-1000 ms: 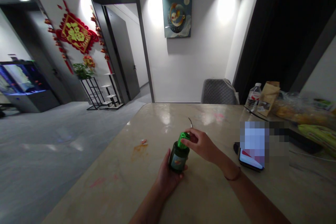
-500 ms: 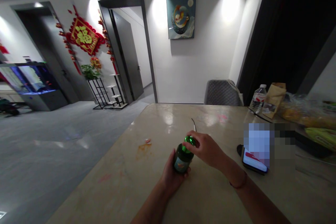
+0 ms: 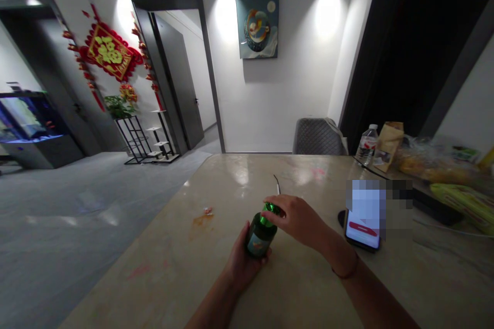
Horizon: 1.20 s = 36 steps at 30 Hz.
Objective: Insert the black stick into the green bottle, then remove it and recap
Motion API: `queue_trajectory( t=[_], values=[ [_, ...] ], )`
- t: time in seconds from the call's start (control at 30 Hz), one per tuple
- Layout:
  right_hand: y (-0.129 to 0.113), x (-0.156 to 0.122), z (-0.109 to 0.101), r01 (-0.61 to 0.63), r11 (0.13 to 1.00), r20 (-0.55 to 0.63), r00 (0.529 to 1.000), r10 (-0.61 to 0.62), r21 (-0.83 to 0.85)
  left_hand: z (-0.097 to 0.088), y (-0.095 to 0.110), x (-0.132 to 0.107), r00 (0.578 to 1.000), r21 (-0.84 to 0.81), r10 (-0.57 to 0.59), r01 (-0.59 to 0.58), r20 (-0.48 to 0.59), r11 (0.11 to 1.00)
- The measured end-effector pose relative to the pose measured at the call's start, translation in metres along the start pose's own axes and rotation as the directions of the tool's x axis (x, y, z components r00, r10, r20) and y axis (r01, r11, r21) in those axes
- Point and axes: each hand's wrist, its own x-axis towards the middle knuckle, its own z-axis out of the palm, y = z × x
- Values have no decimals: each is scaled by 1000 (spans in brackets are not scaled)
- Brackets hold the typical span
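A dark green bottle [image 3: 258, 242] with a pale picture label is held tilted above the table [image 3: 165, 267]. My left hand [image 3: 243, 263] is wrapped round its lower body, with fingertips showing on the right side. On top sits a shiny green cap or foil wrap [image 3: 273, 209]. My right hand [image 3: 295, 216] grips this top between thumb and fingers, and partly hides it. Behind my right hand lies a thin dark cord with a white part [image 3: 278, 185]. A small crumpled scrap [image 3: 208, 211] lies left of the bottle by an orange-brown stain.
To the right, a lit phone [image 3: 363, 234] lies on the table, its screen partly blurred. Behind it stand a clear water bottle [image 3: 368, 145], a brown paper bag [image 3: 389, 146] and plastic-wrapped food [image 3: 432, 164]. A grey chair [image 3: 319, 136] is at the far edge.
The whole view has turned slightly right, so things appear further left. Both hands keep their hold on the bottle and its green top; the right hand's grip looks nearly the same.
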Motion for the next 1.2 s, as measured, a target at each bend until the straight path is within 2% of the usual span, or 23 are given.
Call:
queue_trajectory(
  t=[0.17, 0.4, 0.47, 0.57, 0.63, 0.8, 0.87, 1.0, 1.2],
  values=[
    [-2, -1, -1, 57, 998, 46, 997, -58, 8, -1, 2, 0, 998, 10, -38, 37, 50, 999],
    [-11, -7, -2, 143, 980, 14, 989, -146, 137, -4, 1, -1, 995, -10, -25, 26, 95, 1000],
    [-13, -8, 0, 113, 983, -16, 994, -111, 147, -4, 1, -1, 995, -1, -29, 30, 96, 1000],
    [-13, -6, 3, -6, 994, -64, 998, 13, 105, -4, 1, -1, 995, 17, -43, 41, 85, 999],
    [-12, -6, 2, -52, 993, -53, 997, 58, 102, -4, 1, -1, 995, 27, -55, 53, 79, 998],
    [-8, -10, -5, 50, 976, 29, 998, -58, 212, -4, 1, -2, 996, 20, -40, 38, 83, 999],
    [-7, -11, -5, 21, 976, 34, 999, -29, 219, -4, 0, -2, 995, 15, -33, 32, 90, 999],
    [-8, -9, -1, -97, 987, 11, 995, 96, 127, -5, 0, -3, 995, 20, -41, 39, 93, 999],
    [-7, -9, -1, -44, 989, 96, 995, 30, 143, -5, 1, -6, 997, -16, -46, 47, 68, 999]
  ],
)
